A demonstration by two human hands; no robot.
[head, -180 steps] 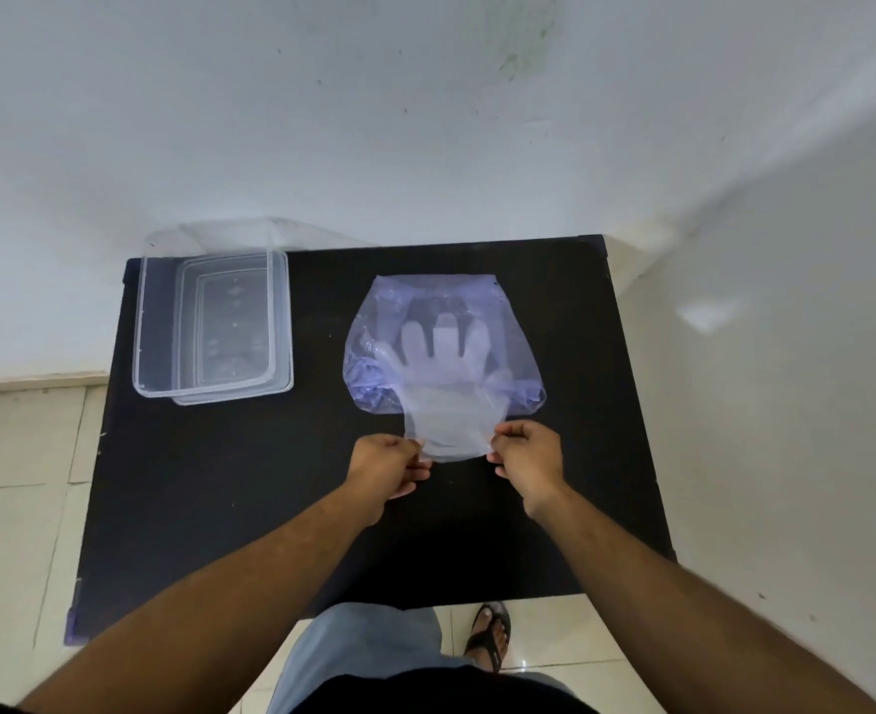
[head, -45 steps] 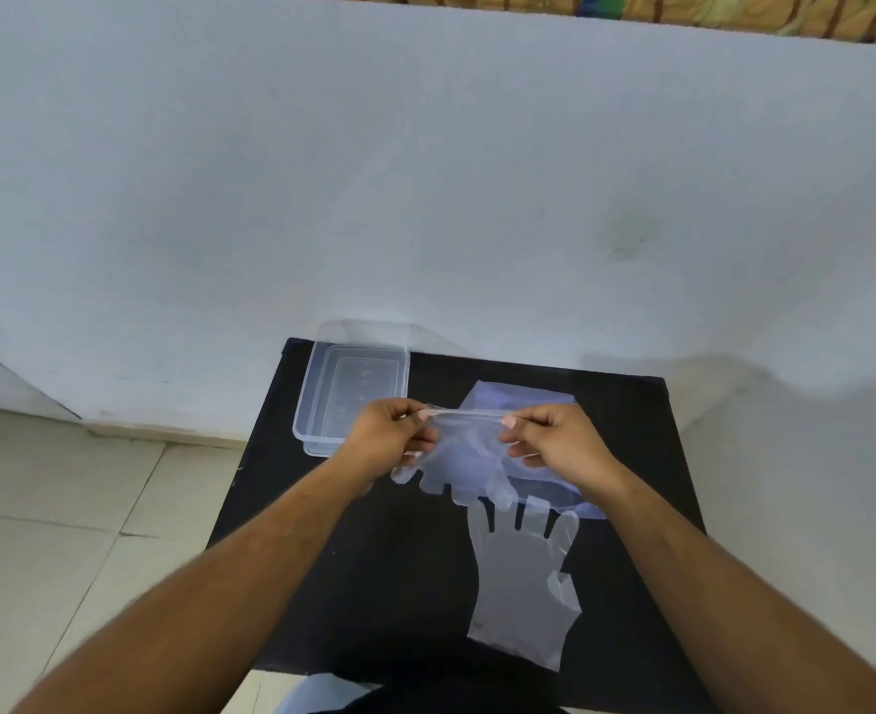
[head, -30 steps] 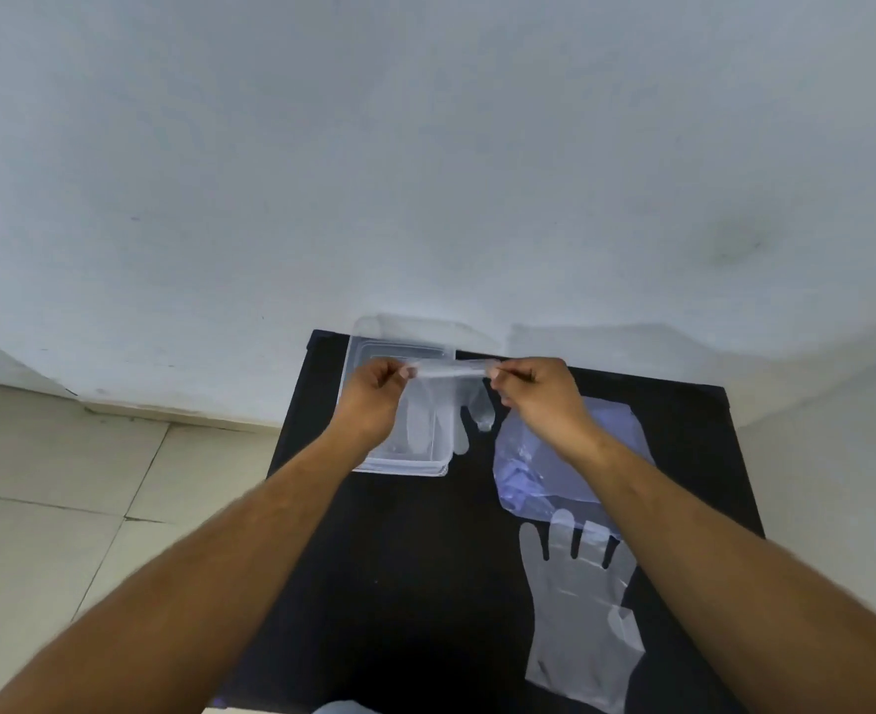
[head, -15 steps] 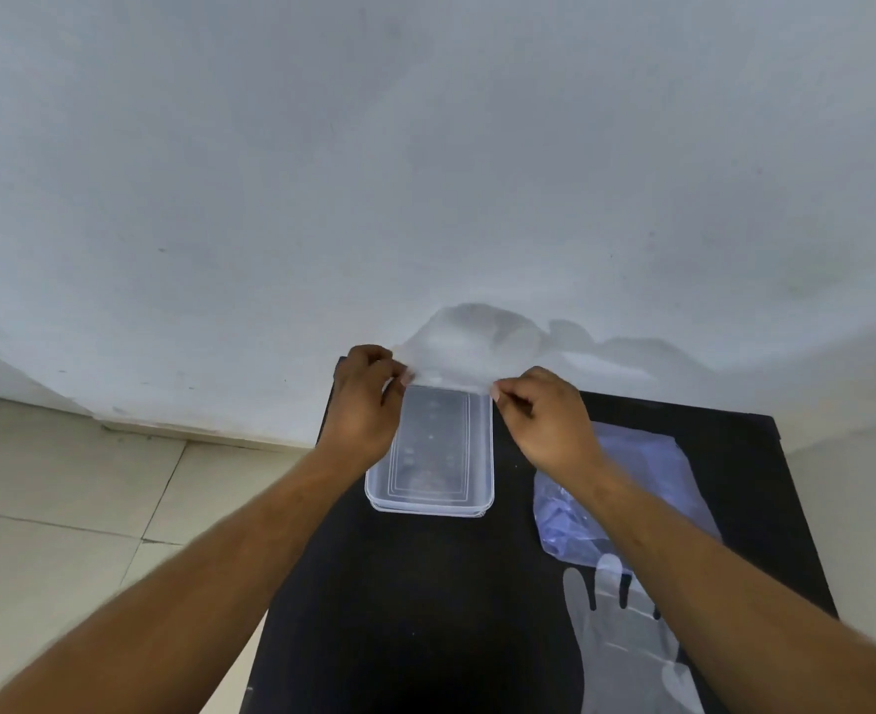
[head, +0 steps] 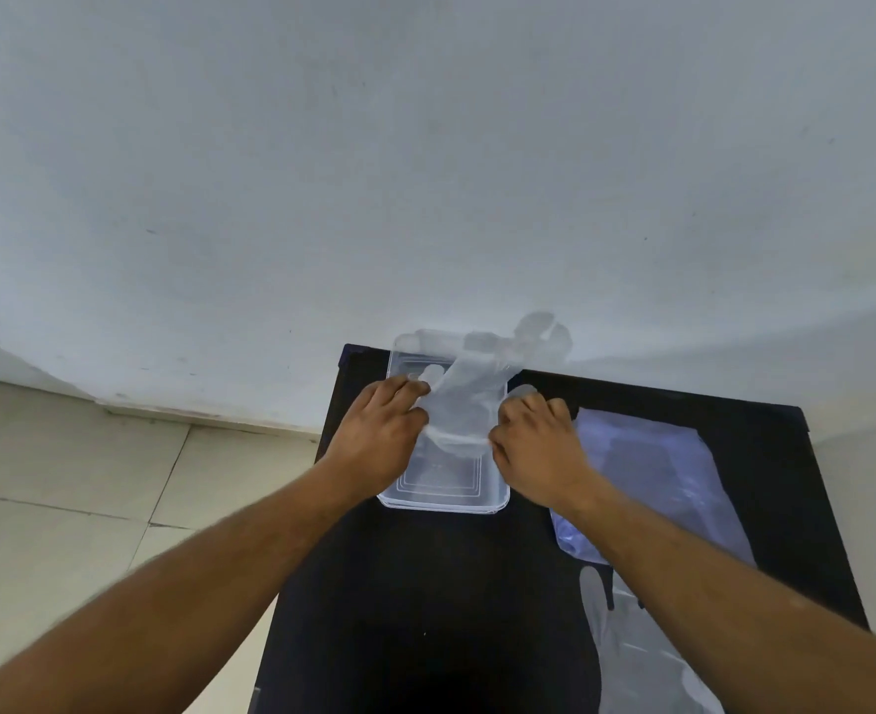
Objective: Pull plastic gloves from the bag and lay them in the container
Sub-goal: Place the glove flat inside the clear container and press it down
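a: which way does your plastic glove (head: 464, 399) run?
b: lengthwise over the clear container (head: 443, 494), cuff near you, fingers toward the wall (head: 425, 172)

a: your hands?
b: left hand (head: 381, 438) and right hand (head: 538, 445) each pinch a cuff corner

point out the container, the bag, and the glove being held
container (head: 443, 499): head view, on its near rim
bag (head: 652, 471): head view, on the middle of its bluish film
held glove (head: 469, 399): head view, on the palm stretched over the container
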